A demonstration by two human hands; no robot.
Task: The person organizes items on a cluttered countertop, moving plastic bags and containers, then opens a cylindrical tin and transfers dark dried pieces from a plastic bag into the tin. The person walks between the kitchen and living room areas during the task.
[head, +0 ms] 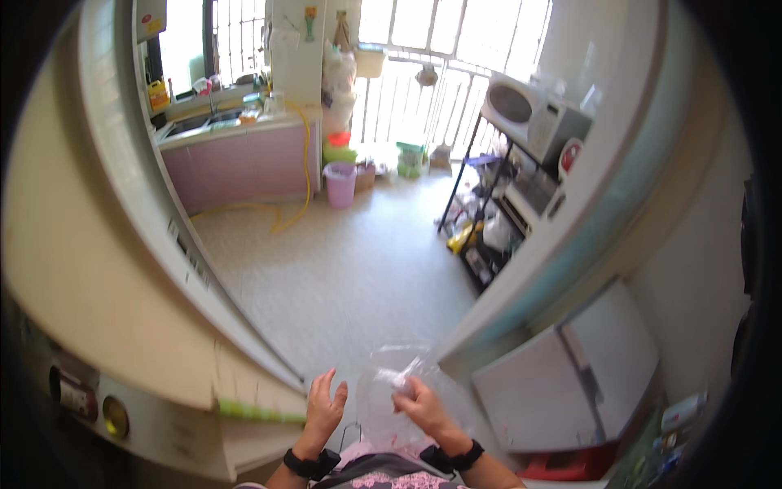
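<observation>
My right hand is closed around the gathered upper part of a clear plastic bag. The thin film spreads out below and to both sides of that fist, in front of my body. To its left, my left hand is raised with fingers apart and nothing in it. It is near the bag's left side, and I see no contact. A dark strap with a small black unit sits on each wrist.
A doorway frame opens onto a kitchen floor. A yellow hose trails from the sink counter beside a purple bin. A shelf rack holds a microwave. A white refrigerator stands at right.
</observation>
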